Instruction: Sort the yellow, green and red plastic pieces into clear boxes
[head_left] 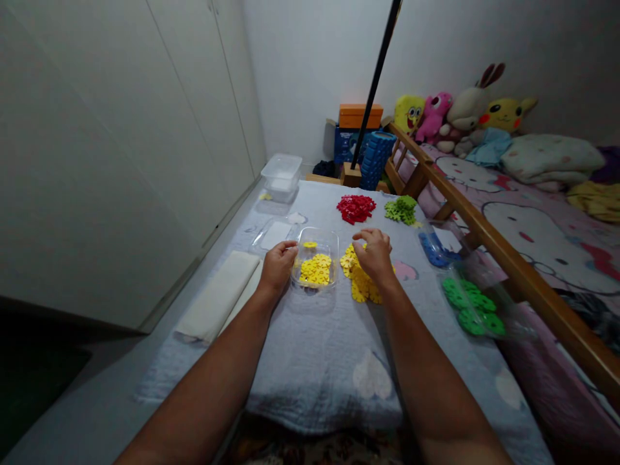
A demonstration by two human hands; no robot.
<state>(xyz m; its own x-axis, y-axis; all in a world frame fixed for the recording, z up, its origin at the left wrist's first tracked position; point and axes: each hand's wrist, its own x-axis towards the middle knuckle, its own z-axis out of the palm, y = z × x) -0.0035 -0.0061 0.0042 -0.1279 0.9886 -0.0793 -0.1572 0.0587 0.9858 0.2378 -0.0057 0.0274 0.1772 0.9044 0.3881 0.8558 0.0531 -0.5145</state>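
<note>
At the frame's centre, a clear, squarish plastic container (pixel 325 237) of yellow flower-shaped pieces (pixel 316 268) lies between the left hand (pixel 278 266), nearer and clamped on its left side, and the right hand (pixel 376 252), its grip indiscernible, over a loose yellow pile (pixel 359 289).

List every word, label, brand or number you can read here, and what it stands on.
No text can be read with certainty.
Blue box: pale lettering, too small and blurred to read.
Orange box: no lettering can be made out.
White card by the blue pieces: no writing can be made out.
</note>
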